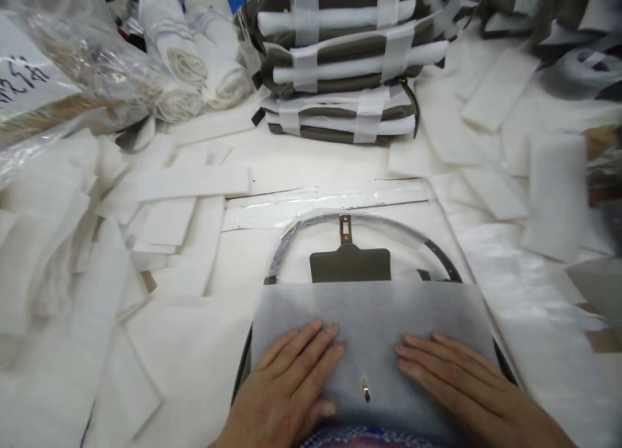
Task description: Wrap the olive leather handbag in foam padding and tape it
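Observation:
A dark olive handbag (350, 265) lies flat in front of me, its curved handle (440, 254) and metal clasp tab (345, 228) pointing away. A sheet of thin white foam wrap (369, 318) covers most of its body. My left hand (286, 386) lies flat on the sheet's lower left, fingers stretched out. My right hand (461, 383) lies flat on the lower right, fingers extended toward the middle. A small metal piece (366, 390) shows between the two hands. Neither hand holds anything.
A stack of wrapped olive bags (345, 59) stands at the back centre. Rolled white cloths (194, 66) and a clear plastic bag (63, 66) are at the back left. Loose white foam strips (194, 182) and sheets litter the table on both sides.

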Action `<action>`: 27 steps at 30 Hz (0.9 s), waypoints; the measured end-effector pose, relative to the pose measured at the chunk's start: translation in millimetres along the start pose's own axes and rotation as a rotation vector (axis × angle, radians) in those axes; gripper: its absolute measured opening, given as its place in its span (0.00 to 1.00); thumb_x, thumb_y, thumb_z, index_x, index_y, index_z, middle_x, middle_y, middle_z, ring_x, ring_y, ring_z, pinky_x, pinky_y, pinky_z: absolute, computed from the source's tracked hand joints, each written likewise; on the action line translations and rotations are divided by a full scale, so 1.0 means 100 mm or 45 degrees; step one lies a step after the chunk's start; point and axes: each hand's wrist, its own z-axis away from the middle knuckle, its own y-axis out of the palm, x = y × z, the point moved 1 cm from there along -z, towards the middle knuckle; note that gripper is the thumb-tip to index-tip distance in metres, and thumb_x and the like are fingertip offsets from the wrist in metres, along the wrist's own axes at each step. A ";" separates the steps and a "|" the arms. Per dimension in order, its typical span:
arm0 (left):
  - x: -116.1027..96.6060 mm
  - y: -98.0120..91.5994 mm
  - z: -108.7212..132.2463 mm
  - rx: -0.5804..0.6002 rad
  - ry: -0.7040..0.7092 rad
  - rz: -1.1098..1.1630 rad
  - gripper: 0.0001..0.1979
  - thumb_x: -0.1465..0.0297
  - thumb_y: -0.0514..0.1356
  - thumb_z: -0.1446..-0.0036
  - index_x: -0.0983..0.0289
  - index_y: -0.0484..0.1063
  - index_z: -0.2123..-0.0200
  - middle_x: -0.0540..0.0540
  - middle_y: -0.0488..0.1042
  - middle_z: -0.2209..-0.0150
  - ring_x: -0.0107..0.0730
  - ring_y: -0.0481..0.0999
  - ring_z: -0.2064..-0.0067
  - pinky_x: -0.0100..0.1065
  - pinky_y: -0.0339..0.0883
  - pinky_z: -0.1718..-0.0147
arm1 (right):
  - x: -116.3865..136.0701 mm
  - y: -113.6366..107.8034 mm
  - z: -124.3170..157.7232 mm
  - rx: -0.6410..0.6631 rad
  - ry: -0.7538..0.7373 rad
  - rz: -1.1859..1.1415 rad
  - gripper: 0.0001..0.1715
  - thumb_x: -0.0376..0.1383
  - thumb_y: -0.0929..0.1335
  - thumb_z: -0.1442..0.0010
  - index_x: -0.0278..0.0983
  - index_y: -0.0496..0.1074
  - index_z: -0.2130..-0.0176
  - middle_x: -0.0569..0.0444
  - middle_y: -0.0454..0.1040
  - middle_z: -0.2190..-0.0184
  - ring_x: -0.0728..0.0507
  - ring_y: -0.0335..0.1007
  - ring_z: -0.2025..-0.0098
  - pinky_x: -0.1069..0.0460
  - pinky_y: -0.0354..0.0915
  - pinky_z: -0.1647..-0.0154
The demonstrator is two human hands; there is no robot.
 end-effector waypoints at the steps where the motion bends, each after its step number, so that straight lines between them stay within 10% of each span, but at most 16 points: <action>1: 0.02 -0.04 -0.05 -0.012 -0.046 0.020 0.23 0.59 0.47 0.29 0.63 0.67 0.39 0.52 0.67 0.37 0.33 0.64 0.36 0.32 0.59 0.40 | -0.02 -0.06 -0.06 0.012 0.001 0.000 0.27 0.34 0.59 0.32 0.39 0.63 0.35 0.53 0.74 0.43 0.45 0.71 0.42 0.49 0.71 0.45; 7: 0.10 -0.11 -0.30 -0.020 -0.280 0.056 0.24 0.58 0.52 0.31 0.67 0.67 0.40 0.57 0.72 0.41 0.41 0.69 0.40 0.46 0.55 0.36 | -0.14 -0.19 -0.42 -0.028 0.188 0.225 0.30 0.43 0.63 0.33 0.33 0.64 0.37 0.44 0.70 0.40 0.32 0.68 0.41 0.34 0.63 0.41; 16: 0.22 -0.20 -0.43 -0.002 -0.347 0.220 0.20 0.53 0.55 0.35 0.64 0.71 0.52 0.57 0.78 0.56 0.41 0.76 0.57 0.43 0.70 0.56 | -0.18 -0.25 -0.66 0.006 0.281 0.134 0.17 0.45 0.63 0.32 0.38 0.74 0.53 0.49 0.79 0.61 0.37 0.74 0.58 0.37 0.63 0.46; 23: 0.22 -0.32 -0.42 -0.073 -0.290 0.287 0.15 0.58 0.57 0.36 0.63 0.69 0.55 0.56 0.76 0.62 0.40 0.76 0.58 0.47 0.70 0.50 | -0.13 -0.40 -0.65 -0.141 0.201 0.098 0.14 0.45 0.66 0.35 0.39 0.73 0.55 0.50 0.78 0.63 0.37 0.73 0.58 0.40 0.65 0.50; 27: 0.23 -0.30 -0.39 -0.051 -0.251 0.230 0.16 0.58 0.53 0.33 0.65 0.69 0.54 0.58 0.76 0.65 0.42 0.76 0.63 0.44 0.73 0.64 | -0.20 -0.40 -0.70 -0.018 0.183 0.065 0.14 0.45 0.62 0.32 0.42 0.74 0.59 0.51 0.78 0.64 0.39 0.72 0.62 0.42 0.66 0.59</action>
